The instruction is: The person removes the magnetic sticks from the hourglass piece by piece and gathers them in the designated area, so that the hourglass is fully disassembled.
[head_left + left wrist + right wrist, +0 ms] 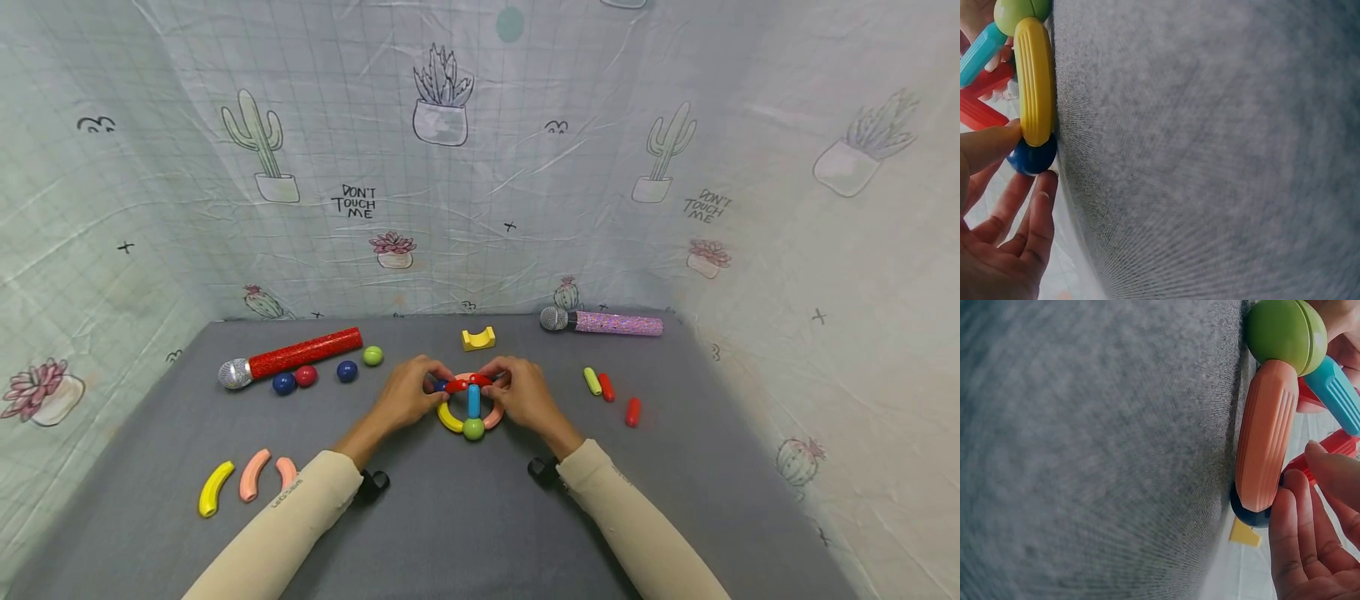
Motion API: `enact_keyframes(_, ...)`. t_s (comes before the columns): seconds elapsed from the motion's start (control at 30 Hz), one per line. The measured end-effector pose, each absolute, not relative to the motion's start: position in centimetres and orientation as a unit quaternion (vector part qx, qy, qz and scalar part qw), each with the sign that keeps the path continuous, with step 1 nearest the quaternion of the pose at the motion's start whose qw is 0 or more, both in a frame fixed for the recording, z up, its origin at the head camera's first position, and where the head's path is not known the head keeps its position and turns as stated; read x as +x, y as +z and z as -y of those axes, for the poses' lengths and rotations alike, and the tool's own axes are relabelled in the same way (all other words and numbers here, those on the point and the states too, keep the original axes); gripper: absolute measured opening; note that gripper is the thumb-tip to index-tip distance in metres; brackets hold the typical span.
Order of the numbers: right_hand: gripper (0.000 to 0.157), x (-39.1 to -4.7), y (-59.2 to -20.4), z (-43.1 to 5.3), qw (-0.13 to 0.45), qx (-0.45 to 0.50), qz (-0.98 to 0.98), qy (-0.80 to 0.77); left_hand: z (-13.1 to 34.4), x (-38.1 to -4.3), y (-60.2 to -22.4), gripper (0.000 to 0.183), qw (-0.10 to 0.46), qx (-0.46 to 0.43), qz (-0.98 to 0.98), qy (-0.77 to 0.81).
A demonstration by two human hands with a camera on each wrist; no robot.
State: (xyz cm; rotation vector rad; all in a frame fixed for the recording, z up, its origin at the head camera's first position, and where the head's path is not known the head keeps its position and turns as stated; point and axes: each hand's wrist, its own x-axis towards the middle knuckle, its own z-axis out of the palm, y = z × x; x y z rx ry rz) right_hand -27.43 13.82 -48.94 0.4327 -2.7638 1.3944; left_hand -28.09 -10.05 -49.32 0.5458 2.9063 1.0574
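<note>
Mid-table, a ring of curved yellow (450, 419) and pink pieces joins a green ball (473, 429) at its near side. From that ball a light blue stick (473, 402) slants up to meet red sticks (456, 386) over the ring. My left hand (408, 392) pinches the dark blue ball (1034, 156) at the yellow piece's far end, thumb on one side and fingers on the other. On the other side, my right hand (528, 396) pinches a red stick (1329, 450) near a second dark blue ball (1249, 512), partly hidden behind the pink curved piece (1266, 437).
A red microphone (303, 353) and several loose balls (347, 371) lie at back left; curved pieces (216, 489) sit front left. Behind the ring is a yellow block (478, 338). A glittery microphone (618, 324) and short sticks (633, 412) lie to the right.
</note>
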Motion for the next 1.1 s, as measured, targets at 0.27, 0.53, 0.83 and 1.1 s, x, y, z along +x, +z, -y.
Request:
enact_keyframes(0.27,0.020,-27.4,-48.9,-13.7,-0.003,0.132,0.884,0.449,10.1,-28.1,-49.3,0.022,0.003,0.169,-0.924,0.343)
enact_keyframes(0.53,0.022,-27.8,-49.4,-15.3,0.025,0.118,0.863,0.490,10.1,-28.1,-49.4,0.023,0.001,0.167,-0.926,0.338)
enact_keyframes(0.83,0.028,-28.3,-49.1,-22.5,0.066,0.060,0.895,0.436,10.1,-28.1,-49.4,0.022,0.005,0.163,-0.926,0.340)
enact_keyframes(1.1,0.025,-28.6,-49.5,-27.5,0.072,0.039,0.950,0.300,10.1,-27.9,-49.2,0.022,0.013,0.158,-0.925,0.344)
